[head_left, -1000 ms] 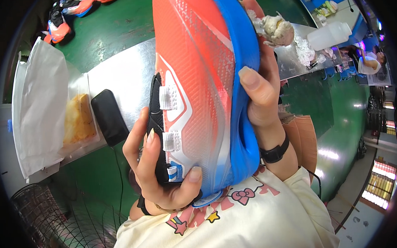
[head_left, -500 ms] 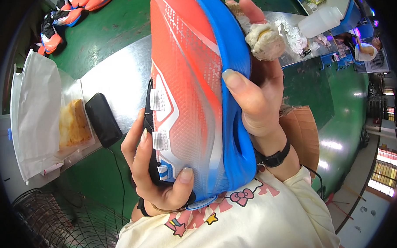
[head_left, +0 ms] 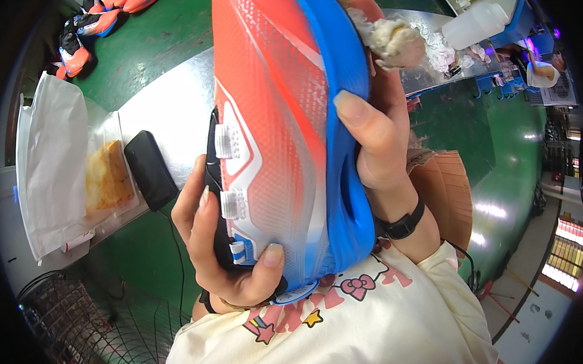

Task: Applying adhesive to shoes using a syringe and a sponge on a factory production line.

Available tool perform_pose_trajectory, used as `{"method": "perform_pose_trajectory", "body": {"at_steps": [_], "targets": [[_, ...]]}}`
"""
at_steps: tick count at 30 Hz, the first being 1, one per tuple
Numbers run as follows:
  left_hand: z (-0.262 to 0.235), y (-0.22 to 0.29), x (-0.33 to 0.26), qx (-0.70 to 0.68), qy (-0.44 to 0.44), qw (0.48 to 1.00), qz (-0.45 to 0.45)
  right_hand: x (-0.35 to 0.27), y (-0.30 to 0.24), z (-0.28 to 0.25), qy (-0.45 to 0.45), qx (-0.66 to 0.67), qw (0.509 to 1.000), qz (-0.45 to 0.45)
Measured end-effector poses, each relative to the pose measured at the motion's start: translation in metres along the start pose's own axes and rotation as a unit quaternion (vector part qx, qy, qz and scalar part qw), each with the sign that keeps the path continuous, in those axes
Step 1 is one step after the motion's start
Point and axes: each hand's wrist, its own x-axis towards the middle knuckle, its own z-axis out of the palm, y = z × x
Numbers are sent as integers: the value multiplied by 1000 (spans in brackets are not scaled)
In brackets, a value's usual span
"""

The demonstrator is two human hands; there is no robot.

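Observation:
A sports shoe (head_left: 273,118) with an orange-red and silver upper and a thick blue sole is held up close, its side facing me. My left hand (head_left: 227,261) grips it by the collar and lace side, thumb pressed on the upper and fingers along the white lace loops. My right hand (head_left: 383,143) is closed round the sole, thumb on its blue edge; most of its fingers are behind the shoe. A wad of soiled off-white cloth (head_left: 399,43) sits at those fingers. The toe runs out of the top of the view.
On the metal table at left are a black phone (head_left: 151,171) with a cable and a plastic bag (head_left: 108,182) of yellowish stuff. Several shoes (head_left: 75,55) lie beyond. Crumpled tissues (head_left: 436,52) and a white bottle (head_left: 475,26) are far right; a cardboard piece (head_left: 442,189) stands nearby.
The shoe has come slightly closer and shifted a little left and up. The right hand and cloth wad have moved slightly up; both hands keep their grip.

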Motion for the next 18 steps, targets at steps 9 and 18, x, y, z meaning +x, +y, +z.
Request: {"method": "perform_pose_trajectory", "body": {"at_steps": [9, 18], "targets": [[-3, 5, -6, -34, 49, 997, -50, -14, 0, 5, 39, 79, 995, 44], [-2, 3, -5, -87, 91, 988, -85, -9, -12, 20, 25, 47, 997, 57]]}}
